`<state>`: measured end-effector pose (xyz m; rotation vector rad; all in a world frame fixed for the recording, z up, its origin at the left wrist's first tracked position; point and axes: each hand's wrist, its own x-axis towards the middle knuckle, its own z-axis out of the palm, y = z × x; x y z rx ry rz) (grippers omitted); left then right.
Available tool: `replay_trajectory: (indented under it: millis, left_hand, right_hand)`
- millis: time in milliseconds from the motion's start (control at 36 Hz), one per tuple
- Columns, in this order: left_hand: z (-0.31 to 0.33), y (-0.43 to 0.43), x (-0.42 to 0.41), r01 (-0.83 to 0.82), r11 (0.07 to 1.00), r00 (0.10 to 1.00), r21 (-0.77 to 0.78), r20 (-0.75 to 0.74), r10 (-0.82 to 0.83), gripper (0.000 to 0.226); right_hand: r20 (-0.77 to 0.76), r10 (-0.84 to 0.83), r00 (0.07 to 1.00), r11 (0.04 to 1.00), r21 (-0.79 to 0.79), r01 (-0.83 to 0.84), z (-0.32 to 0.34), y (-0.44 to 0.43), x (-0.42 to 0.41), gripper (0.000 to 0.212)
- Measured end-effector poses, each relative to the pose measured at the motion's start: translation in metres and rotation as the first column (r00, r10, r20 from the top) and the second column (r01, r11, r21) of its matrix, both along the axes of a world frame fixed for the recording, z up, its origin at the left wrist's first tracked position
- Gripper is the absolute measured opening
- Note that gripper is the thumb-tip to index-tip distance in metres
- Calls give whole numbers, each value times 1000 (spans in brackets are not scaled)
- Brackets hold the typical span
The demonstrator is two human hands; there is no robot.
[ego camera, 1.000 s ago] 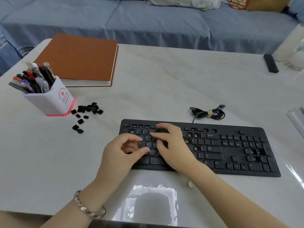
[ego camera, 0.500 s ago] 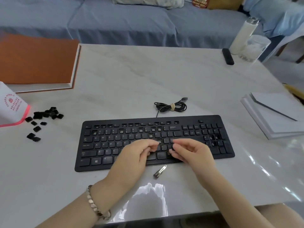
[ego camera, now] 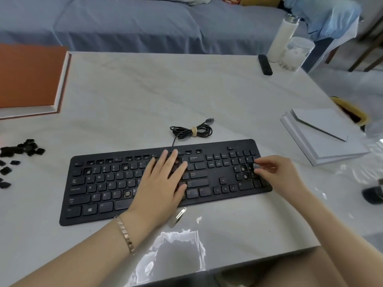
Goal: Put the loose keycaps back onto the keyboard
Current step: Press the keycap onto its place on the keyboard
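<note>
A black keyboard (ego camera: 107, 183) lies across the middle of the white table, with several bare key sockets in its function row, letter block and number pad. My left hand (ego camera: 163, 183) rests flat on the keyboard's middle, fingers straight. My right hand (ego camera: 277, 172) is over the number pad and pinches a small keycap (ego camera: 256, 166) between thumb and fingertips, just above the pad's bare sockets. A pile of loose black keycaps (ego camera: 18, 150) lies at the table's left edge.
The keyboard's coiled cable (ego camera: 191, 131) lies behind it. A small metal clip (ego camera: 179, 216) sits in front of the keyboard. An orange book (ego camera: 29, 79) is far left, white papers (ego camera: 323, 137) right, a black remote (ego camera: 264, 64), bottle (ego camera: 283, 38) and jar (ego camera: 296, 53) far right.
My right hand moved right from the keyboard's middle to the number pad with a keycap. My left hand opened flat on the keys. The view swung right.
</note>
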<state>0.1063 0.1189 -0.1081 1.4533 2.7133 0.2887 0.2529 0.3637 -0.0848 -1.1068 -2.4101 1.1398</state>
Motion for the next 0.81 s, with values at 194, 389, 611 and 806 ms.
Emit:
replay_trajectory:
  millis: [194,389,611,806]
  left_hand:
    - [-14,-4,-13,-27,998,998,-56,-59,24,66]
    - [-15,-4,-13,-24,999,997,-30,-68,21,67]
    - [-16,-3,-12,-32,999,997,-1,-71,32,58]
    - [-15,-3,-11,-36,999,997,16,-72,37,57]
  right_hand:
    - [-32,39,999,999,5,-38,0,19,-3,24]
    - [-10,228,974,973,46,-227,-7,12,-8,35]
    - [0,294,956,954,65,-293,-12,13,-13,36]
    - [-13,301,954,952,57,-300,-16,15,-15,39]
